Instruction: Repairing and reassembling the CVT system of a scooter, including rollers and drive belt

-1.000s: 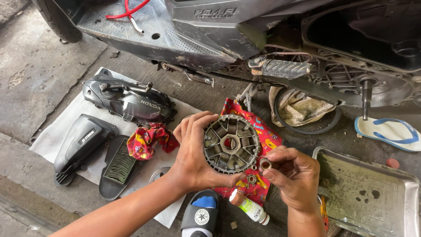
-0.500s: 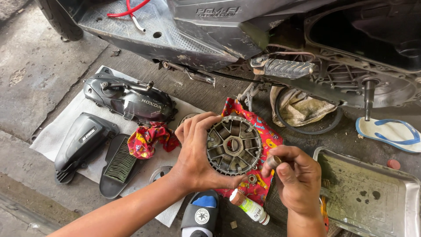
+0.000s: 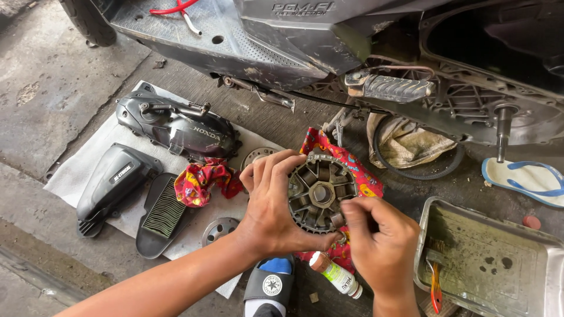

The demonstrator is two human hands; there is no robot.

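Concrete floor [image 3: 53,94], rag [image 3: 202,182] beside perhaps-ribbed pulley [image 3: 320,192].

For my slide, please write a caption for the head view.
Left hand holds a round ribbed pulley; right hand touches its rim.

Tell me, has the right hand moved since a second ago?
Yes. The right hand has shifted left and up toward the round finned pulley, its fingertips now on the lower rim, judged against the metal tray at right.
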